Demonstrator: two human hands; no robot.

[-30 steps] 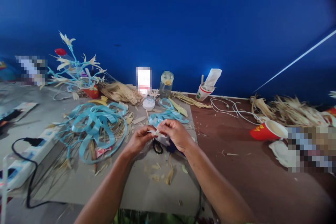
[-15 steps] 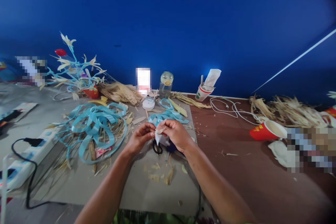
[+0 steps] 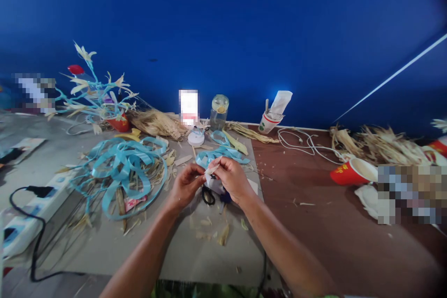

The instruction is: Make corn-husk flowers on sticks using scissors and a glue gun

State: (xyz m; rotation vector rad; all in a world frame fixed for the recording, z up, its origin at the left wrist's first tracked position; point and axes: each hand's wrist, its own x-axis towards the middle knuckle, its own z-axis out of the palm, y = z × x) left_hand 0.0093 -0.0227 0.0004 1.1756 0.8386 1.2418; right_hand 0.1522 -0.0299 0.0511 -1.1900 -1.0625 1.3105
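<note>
My left hand point(image 3: 185, 185) and my right hand point(image 3: 231, 178) meet above the grey mat point(image 3: 181, 251), fingertips pinched together on a small pale piece of husk point(image 3: 210, 173) held between them. Under the hands lie scissors with black handles point(image 3: 208, 194), partly hidden. A heap of light blue ribbon point(image 3: 122, 167) lies to the left of my left hand. More blue ribbon point(image 3: 223, 152) lies just beyond my fingers.
A white power strip with a black cable point(image 3: 21, 223) sits at the left edge. A blue twig ornament in a red pot point(image 3: 118, 122), a glass jar point(image 3: 219, 111), a paper cup point(image 3: 268, 122), a white cable point(image 3: 303, 142), a tipped red cup point(image 3: 352, 172) and dry husks point(image 3: 384, 146) surround the mat.
The husk piece has been turned from lying flat between my fingers to standing more upright. Both hands stay together; the view shifted slightly.
</note>
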